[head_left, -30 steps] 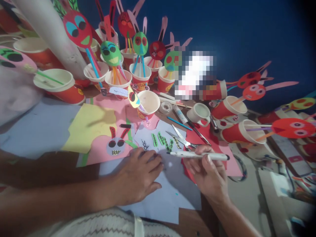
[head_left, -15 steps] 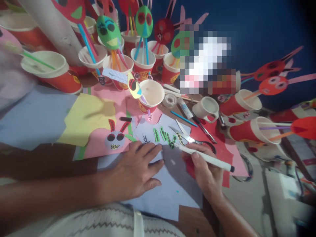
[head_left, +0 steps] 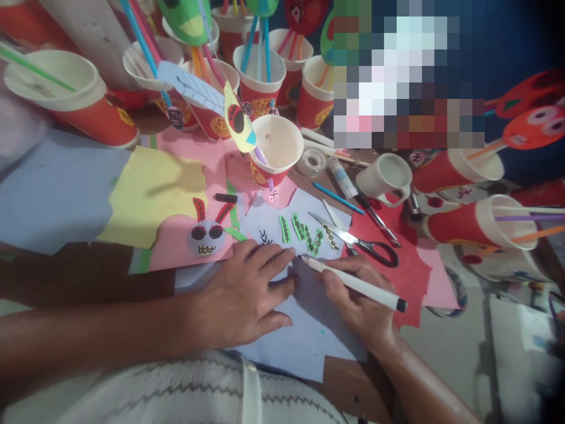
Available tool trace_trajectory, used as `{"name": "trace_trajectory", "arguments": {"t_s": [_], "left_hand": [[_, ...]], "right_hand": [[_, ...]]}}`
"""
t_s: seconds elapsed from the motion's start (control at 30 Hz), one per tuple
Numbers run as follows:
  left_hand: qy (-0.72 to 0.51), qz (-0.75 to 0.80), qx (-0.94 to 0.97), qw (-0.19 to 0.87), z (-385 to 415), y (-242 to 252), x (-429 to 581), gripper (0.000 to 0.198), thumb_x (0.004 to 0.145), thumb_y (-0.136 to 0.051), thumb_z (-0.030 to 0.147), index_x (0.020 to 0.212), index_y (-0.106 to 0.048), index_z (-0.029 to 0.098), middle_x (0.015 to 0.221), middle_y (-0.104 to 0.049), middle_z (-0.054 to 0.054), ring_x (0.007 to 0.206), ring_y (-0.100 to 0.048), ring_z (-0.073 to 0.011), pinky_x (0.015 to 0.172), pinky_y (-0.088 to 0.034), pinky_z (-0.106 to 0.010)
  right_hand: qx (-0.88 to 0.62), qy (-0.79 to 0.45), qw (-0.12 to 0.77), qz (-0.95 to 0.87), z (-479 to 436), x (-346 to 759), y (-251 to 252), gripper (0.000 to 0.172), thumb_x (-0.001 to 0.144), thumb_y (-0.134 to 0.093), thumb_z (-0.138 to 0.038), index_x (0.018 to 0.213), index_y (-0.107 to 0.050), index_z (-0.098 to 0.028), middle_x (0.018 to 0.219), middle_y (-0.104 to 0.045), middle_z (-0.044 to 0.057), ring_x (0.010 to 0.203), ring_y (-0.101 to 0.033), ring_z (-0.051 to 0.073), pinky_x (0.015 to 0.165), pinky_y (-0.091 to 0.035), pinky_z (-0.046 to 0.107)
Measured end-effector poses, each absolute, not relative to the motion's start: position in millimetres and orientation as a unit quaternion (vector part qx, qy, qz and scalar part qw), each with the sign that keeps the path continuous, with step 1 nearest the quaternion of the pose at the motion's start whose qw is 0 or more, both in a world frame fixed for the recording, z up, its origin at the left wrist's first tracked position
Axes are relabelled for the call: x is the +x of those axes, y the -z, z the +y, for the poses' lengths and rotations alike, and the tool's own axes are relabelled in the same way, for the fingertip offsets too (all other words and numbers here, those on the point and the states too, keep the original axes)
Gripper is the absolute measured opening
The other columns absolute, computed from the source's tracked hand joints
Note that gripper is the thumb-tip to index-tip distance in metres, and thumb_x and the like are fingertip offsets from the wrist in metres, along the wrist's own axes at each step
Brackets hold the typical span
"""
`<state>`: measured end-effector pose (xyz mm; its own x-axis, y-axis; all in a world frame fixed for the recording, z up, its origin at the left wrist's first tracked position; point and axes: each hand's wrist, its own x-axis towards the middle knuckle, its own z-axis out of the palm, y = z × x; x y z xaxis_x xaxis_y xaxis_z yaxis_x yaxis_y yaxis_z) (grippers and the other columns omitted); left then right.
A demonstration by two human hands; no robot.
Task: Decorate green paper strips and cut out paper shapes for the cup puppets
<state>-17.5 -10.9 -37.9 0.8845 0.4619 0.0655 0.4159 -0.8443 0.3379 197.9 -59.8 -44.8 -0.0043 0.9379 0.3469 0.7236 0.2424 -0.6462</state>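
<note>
My left hand [head_left: 247, 294] lies flat with fingers spread on a pale blue sheet of paper [head_left: 304, 335], pressing it down. My right hand [head_left: 359, 300] is closed round a white marker pen [head_left: 353, 284], its tip touching the paper just right of my left fingertips. Beyond the tip lie several small green paper strips with black marks [head_left: 304, 229]. A small grey paper face with red ears [head_left: 205, 235] lies on pink paper [head_left: 176, 247] to the left.
Scissors [head_left: 357, 238] lie on red paper [head_left: 397, 259] by my right hand. Several red paper cups [head_left: 273, 150] with straws and paper faces crowd the back and right. A tape roll [head_left: 312, 162], glue tube [head_left: 342, 176], white mug [head_left: 386, 179] and yellow paper [head_left: 154, 200] also lie there.
The marker swung from level above the paper down to a slant, its tip now on the blue sheet. My left hand stayed pressed on the paper. The view tilted lower.
</note>
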Motion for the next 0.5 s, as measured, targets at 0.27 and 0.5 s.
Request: {"name": "trace_trajectory", "arguments": {"t_s": [0.27, 0.5], "left_hand": [[-0.072, 0.221, 0.960, 0.158, -11.0, 38.9, -19.0, 0.042, 0.087, -0.061, 0.054, 0.114, -0.064, 0.022, 0.142, -0.047, -0.018, 0.121, -0.045, -0.0368, 0.092, -0.035, -0.052], [-0.075, 0.220, 0.960, 0.158, -11.3, 38.3, -20.3, 0.042, 0.086, -0.061, 0.054, 0.113, -0.065, 0.023, 0.141, -0.049, -0.018, 0.121, -0.046, -0.0369, 0.091, -0.037, -0.052]], "right_hand": [[-0.594, -0.112, 0.359, -0.711, -58.0, 195.0, 43.2, 0.002, 0.086, -0.062, -0.020, 0.084, -0.063, -0.020, 0.061, -0.070, -0.001, 0.043, -0.061, 0.012, 0.042, -0.048, 0.023], [-0.579, -0.096, 0.356, -0.727, -53.9, 193.1, 43.2, 0.004, 0.086, -0.062, -0.019, 0.082, -0.064, -0.018, 0.063, -0.071, -0.001, 0.046, -0.063, 0.012, 0.046, -0.051, 0.021]]}}
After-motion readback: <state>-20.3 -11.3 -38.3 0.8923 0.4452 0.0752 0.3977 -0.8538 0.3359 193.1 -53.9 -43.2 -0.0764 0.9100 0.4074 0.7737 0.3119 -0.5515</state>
